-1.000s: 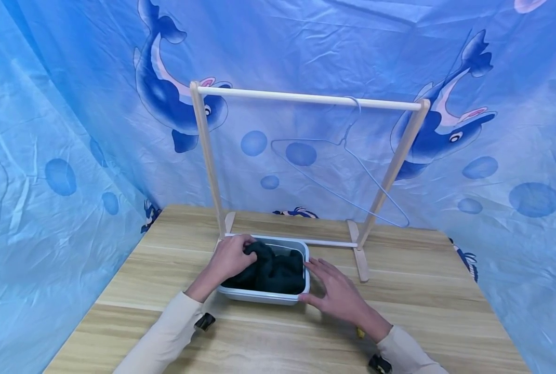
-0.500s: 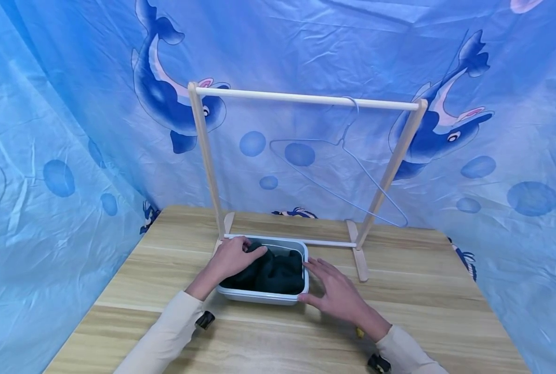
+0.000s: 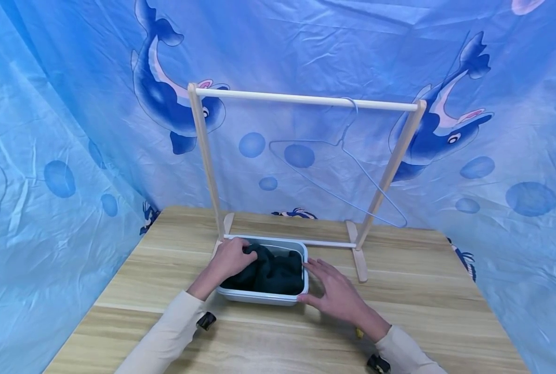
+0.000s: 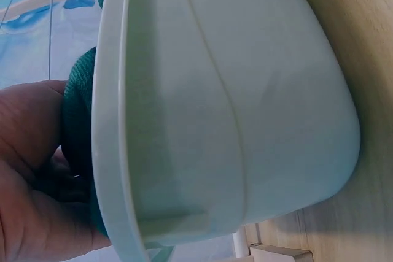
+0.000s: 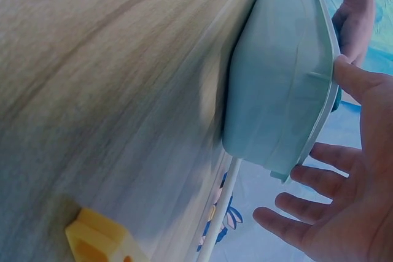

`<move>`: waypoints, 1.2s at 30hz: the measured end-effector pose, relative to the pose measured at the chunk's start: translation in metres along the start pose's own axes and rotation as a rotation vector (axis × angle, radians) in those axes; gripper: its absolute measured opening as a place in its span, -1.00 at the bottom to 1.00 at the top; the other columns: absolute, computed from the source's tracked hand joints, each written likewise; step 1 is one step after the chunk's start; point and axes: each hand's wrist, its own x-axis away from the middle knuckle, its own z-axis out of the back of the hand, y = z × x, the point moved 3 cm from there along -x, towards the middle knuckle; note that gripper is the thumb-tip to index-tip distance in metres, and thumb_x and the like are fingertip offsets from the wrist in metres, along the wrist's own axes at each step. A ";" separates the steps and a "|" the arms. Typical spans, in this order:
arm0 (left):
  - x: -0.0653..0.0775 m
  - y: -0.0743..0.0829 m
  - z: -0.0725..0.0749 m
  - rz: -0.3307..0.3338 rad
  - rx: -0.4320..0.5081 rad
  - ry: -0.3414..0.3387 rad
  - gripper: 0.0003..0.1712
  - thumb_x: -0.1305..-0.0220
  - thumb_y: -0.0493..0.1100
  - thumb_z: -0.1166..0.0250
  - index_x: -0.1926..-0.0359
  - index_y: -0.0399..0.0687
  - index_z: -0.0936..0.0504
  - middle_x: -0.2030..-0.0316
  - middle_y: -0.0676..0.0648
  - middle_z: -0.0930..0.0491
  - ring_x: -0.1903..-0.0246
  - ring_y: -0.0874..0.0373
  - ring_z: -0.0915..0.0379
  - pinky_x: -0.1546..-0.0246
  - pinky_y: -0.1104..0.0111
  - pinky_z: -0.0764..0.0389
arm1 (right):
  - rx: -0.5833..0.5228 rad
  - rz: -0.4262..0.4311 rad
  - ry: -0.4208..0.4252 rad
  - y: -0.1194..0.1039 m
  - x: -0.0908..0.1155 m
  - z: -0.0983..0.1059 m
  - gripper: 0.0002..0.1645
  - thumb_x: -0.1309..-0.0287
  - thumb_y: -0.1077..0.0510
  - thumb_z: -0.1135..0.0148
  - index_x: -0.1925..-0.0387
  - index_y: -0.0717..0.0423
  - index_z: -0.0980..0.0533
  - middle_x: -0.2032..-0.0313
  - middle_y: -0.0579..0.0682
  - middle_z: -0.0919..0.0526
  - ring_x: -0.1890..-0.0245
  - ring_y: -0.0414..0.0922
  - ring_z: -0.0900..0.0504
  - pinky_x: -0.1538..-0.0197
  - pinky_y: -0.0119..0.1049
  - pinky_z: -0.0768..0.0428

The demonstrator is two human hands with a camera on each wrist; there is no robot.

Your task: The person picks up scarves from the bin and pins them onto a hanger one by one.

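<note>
A pale, rounded-cornered basin on the table holds dark green cloth. Inside its left end, my left hand pinches a bunch of this cloth between thumb and fingers. The left wrist view shows the cloth bulging above the basin rim beside the thumb of my left hand. At the basin's right end, my right hand has its fingers spread. In the right wrist view, the thumb and some fingertips of my right hand are right at the rim.
Behind the basin stands a wooden rack with a thin blue hanger on its top bar. A small yellow object lies on the table near my right wrist. A blue dolphin-print curtain surrounds the table.
My left thumb stretched out over the cloth half a second ago and is now drawn back in, pinching it. My right hand stays at the basin's right end.
</note>
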 end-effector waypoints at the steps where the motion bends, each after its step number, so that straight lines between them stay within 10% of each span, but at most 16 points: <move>1: 0.001 0.001 0.001 -0.002 0.003 0.011 -0.56 -0.26 -0.11 -0.30 0.69 0.03 -0.32 0.72 0.11 -0.14 0.67 0.16 -0.15 0.54 0.35 -0.17 | -0.002 -0.001 0.000 0.000 0.000 0.000 0.07 -0.08 -0.64 -0.18 -0.45 -0.12 -0.40 -0.46 -0.06 -0.39 -0.49 0.06 -0.29 -0.39 0.16 -0.35; 8: 0.011 0.007 0.006 -0.019 0.061 0.129 -0.78 -0.33 -0.13 -0.30 0.34 -0.16 -0.78 0.63 0.01 -0.52 0.65 0.14 -0.32 0.50 0.28 -0.38 | -0.010 -0.015 -0.007 0.000 0.000 0.001 0.07 -0.07 -0.65 -0.18 -0.45 -0.17 -0.40 -0.46 -0.09 -0.38 -0.50 0.04 -0.28 -0.39 0.17 -0.35; 13: 0.016 0.010 0.011 -0.053 0.087 0.203 -0.70 -0.36 -0.13 -0.34 0.04 -0.25 -0.79 0.13 -0.22 -0.77 0.18 -0.07 -0.69 0.09 0.03 -0.64 | -0.018 -0.010 -0.007 0.001 -0.001 0.000 0.06 -0.07 -0.63 -0.20 -0.46 -0.15 -0.40 -0.46 -0.10 -0.38 -0.50 0.03 -0.28 -0.40 0.15 -0.34; 16: 0.017 0.010 0.013 -0.083 0.098 0.210 -0.71 -0.37 -0.14 -0.35 0.04 -0.25 -0.78 0.17 -0.21 -0.77 0.24 -0.04 -0.69 0.12 0.03 -0.64 | -0.023 -0.002 -0.006 0.001 -0.001 0.000 0.07 -0.08 -0.61 -0.22 -0.46 -0.12 -0.40 -0.47 -0.09 -0.37 -0.50 0.06 -0.28 -0.40 0.15 -0.34; 36: 0.021 0.004 0.011 0.001 0.050 0.022 -0.54 -0.30 0.00 -0.43 0.02 -0.33 -0.73 0.10 -0.25 -0.71 0.09 -0.13 -0.65 0.03 0.00 -0.61 | -0.021 0.008 -0.001 0.001 0.000 -0.001 0.06 -0.08 -0.62 -0.21 -0.45 -0.12 -0.41 -0.47 -0.06 -0.38 -0.49 0.09 -0.28 -0.40 0.17 -0.33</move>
